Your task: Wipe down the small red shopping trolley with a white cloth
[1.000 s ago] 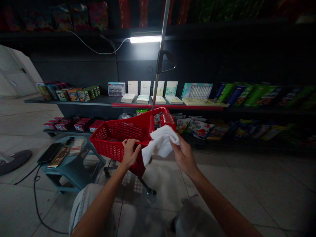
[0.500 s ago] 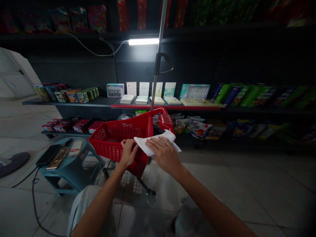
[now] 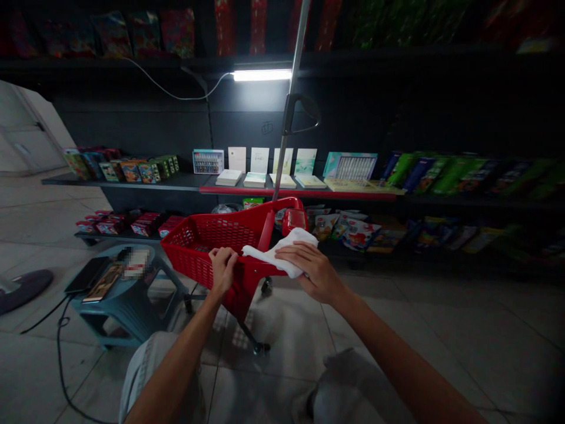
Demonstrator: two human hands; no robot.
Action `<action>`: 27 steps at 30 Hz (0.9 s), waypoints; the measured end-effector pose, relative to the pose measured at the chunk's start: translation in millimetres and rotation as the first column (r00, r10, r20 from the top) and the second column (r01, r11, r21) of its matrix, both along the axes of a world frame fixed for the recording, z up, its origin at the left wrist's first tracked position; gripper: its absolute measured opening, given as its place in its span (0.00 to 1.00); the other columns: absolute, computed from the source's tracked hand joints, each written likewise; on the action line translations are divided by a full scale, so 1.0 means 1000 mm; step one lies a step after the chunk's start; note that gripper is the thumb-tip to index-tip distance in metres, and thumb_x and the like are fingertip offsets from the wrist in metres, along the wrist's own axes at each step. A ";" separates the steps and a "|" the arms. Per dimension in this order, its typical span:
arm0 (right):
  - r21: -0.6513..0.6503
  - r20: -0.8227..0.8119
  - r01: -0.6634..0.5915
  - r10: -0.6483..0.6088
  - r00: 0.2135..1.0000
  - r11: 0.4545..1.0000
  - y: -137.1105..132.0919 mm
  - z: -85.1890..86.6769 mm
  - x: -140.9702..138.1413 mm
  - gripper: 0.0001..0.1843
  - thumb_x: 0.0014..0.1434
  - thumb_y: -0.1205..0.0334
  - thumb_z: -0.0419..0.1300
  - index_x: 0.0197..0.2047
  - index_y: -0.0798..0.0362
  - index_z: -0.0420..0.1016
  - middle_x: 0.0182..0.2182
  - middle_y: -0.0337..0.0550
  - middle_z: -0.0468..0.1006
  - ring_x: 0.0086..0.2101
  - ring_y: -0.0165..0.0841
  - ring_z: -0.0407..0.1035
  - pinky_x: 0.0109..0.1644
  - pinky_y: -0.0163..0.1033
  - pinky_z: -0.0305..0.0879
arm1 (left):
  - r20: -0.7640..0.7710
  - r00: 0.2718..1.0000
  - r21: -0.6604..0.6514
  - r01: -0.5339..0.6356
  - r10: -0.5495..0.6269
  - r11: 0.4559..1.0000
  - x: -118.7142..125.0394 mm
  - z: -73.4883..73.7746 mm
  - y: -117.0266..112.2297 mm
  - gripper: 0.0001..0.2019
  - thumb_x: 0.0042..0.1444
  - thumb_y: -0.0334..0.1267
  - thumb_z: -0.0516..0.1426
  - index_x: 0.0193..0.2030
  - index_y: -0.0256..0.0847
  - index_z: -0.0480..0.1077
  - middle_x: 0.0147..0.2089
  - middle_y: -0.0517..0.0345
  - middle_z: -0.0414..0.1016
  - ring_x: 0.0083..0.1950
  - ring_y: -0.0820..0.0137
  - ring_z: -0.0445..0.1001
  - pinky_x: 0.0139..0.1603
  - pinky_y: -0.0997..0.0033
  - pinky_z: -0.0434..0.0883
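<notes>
A red plastic shopping basket [image 3: 203, 247] on wheels stands tilted in front of me, its metal pull handle [image 3: 289, 126] rising toward the ceiling. My left hand [image 3: 222, 268] is closed on the basket's near rim. My right hand [image 3: 311, 271] presses a white cloth [image 3: 282, 253] against the basket's right side, fingers curled over the cloth. My knees show at the bottom of the view.
A teal plastic stool [image 3: 126, 294] with a phone and a tablet on it stands to the left, a black cable [image 3: 59, 353] trailing on the tiled floor. Dark shelves [image 3: 309, 191] with notebooks, boxes and packets run along the back wall under a lit tube lamp [image 3: 260, 75].
My right hand brought the cloth down from the air onto the basket's side and slid it rightward. The basket tipped a little more. My left hand kept its grip on the rim.
</notes>
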State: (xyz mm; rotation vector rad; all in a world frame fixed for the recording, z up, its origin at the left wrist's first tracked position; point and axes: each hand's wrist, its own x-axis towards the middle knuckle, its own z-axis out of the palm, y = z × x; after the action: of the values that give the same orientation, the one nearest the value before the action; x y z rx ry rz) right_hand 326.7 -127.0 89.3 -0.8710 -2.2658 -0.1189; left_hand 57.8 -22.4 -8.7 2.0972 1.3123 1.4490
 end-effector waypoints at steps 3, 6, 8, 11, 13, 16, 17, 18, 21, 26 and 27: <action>0.003 -0.068 -0.043 0.043 0.997 0.999 0.008 -0.001 0.005 0.23 0.70 0.65 0.51 0.65 0.49 0.72 0.60 0.48 0.78 0.60 0.41 0.71 0.68 0.55 0.62 | 0.031 0.999 0.010 -0.014 0.013 1.000 -0.004 -0.002 0.004 0.18 0.69 0.47 0.45 0.28 0.44 0.61 0.31 0.62 0.69 0.39 0.65 0.69 0.60 0.57 0.58; 0.039 -0.100 -0.083 0.087 0.991 0.996 0.016 -0.002 0.009 0.24 0.71 0.63 0.50 0.67 0.48 0.70 0.62 0.49 0.77 0.63 0.42 0.69 0.69 0.55 0.62 | 0.051 0.998 0.012 -0.049 0.049 0.999 -0.009 -0.004 0.007 0.19 0.69 0.48 0.46 0.26 0.44 0.58 0.29 0.62 0.66 0.37 0.66 0.67 0.58 0.59 0.60; 0.048 -0.084 -0.095 0.099 0.992 0.994 0.021 -0.002 0.012 0.24 0.71 0.63 0.50 0.68 0.48 0.69 0.62 0.49 0.77 0.63 0.41 0.70 0.69 0.55 0.62 | 0.065 0.996 0.017 -0.055 0.054 0.998 -0.012 -0.005 0.009 0.20 0.68 0.48 0.46 0.26 0.44 0.57 0.28 0.63 0.64 0.36 0.66 0.66 0.57 0.59 0.60; 0.038 -0.031 -0.087 0.088 0.996 0.996 0.029 0.001 0.015 0.23 0.71 0.63 0.53 0.67 0.48 0.71 0.59 0.47 0.79 0.60 0.40 0.72 0.69 0.54 0.63 | 0.090 0.994 0.023 -0.056 0.054 0.998 -0.016 -0.006 0.011 0.21 0.67 0.49 0.48 0.24 0.44 0.56 0.26 0.64 0.61 0.34 0.67 0.64 0.56 0.59 0.60; 0.041 -0.016 -0.087 0.088 0.996 0.995 0.033 0.004 0.016 0.22 0.71 0.63 0.53 0.66 0.47 0.71 0.59 0.46 0.80 0.60 0.40 0.73 0.69 0.54 0.63 | 0.103 0.993 0.021 -0.056 0.054 0.998 -0.018 -0.006 0.013 0.21 0.65 0.50 0.49 0.23 0.44 0.54 0.25 0.65 0.59 0.32 0.67 0.62 0.56 0.59 0.59; 0.050 -0.015 -0.095 0.096 0.995 0.994 0.037 0.006 0.015 0.23 0.71 0.63 0.53 0.67 0.47 0.71 0.60 0.46 0.79 0.61 0.41 0.72 0.70 0.54 0.63 | 0.091 0.995 -0.004 -0.042 0.042 0.999 -0.023 -0.006 0.017 0.20 0.63 0.49 0.50 0.23 0.44 0.53 0.24 0.64 0.58 0.33 0.66 0.61 0.56 0.59 0.60; 0.048 -0.019 -0.097 0.098 0.995 0.994 0.038 0.006 0.014 0.23 0.71 0.63 0.54 0.67 0.47 0.71 0.60 0.46 0.79 0.61 0.41 0.71 0.70 0.54 0.63 | 0.085 0.996 -0.016 -0.036 0.037 0.999 -0.025 -0.006 0.019 0.19 0.62 0.49 0.50 0.23 0.44 0.53 0.24 0.63 0.59 0.34 0.66 0.61 0.56 0.59 0.60; 0.046 -0.029 -0.095 0.096 0.995 0.994 0.039 0.007 0.013 0.23 0.71 0.63 0.54 0.67 0.47 0.71 0.61 0.46 0.78 0.62 0.41 0.71 0.70 0.54 0.63 | 0.081 0.996 -0.025 -0.029 0.030 0.999 -0.027 -0.006 0.021 0.19 0.61 0.48 0.50 0.23 0.44 0.53 0.24 0.63 0.59 0.34 0.66 0.61 0.56 0.59 0.61; 0.047 -0.092 -0.063 0.067 0.993 0.997 0.046 0.005 0.018 0.21 0.71 0.63 0.54 0.65 0.47 0.73 0.61 0.46 0.78 0.63 0.40 0.70 0.69 0.52 0.63 | 0.099 0.995 -0.031 0.007 -0.004 0.999 -0.034 -0.007 0.028 0.17 0.59 0.48 0.50 0.22 0.44 0.55 0.25 0.62 0.59 0.35 0.65 0.61 0.56 0.59 0.62; 0.033 -0.231 0.121 -0.110 0.967 0.992 0.070 -0.010 0.057 0.20 0.71 0.60 0.54 0.63 0.48 0.74 0.60 0.47 0.78 0.61 0.43 0.71 0.69 0.53 0.62 | 0.193 0.978 -0.015 0.080 -0.076 0.997 -0.043 -0.006 0.035 0.17 0.58 0.49 0.51 0.21 0.45 0.56 0.25 0.60 0.60 0.35 0.64 0.63 0.51 0.59 0.65; 0.024 -0.253 0.173 -0.161 0.954 0.985 0.075 -0.014 0.067 0.20 0.70 0.60 0.54 0.62 0.49 0.74 0.59 0.48 0.78 0.60 0.43 0.71 0.68 0.53 0.63 | 0.223 0.971 -0.012 0.091 -0.086 0.996 -0.044 -0.005 0.035 0.18 0.58 0.49 0.52 0.21 0.45 0.56 0.26 0.60 0.61 0.35 0.64 0.63 0.50 0.60 0.65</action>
State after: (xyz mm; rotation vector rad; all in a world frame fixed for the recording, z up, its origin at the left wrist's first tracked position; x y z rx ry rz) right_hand 393.9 -51.8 75.8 -0.9947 -1.9466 -0.1289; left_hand 14.2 12.5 -13.8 1.8892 1.1304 1.5706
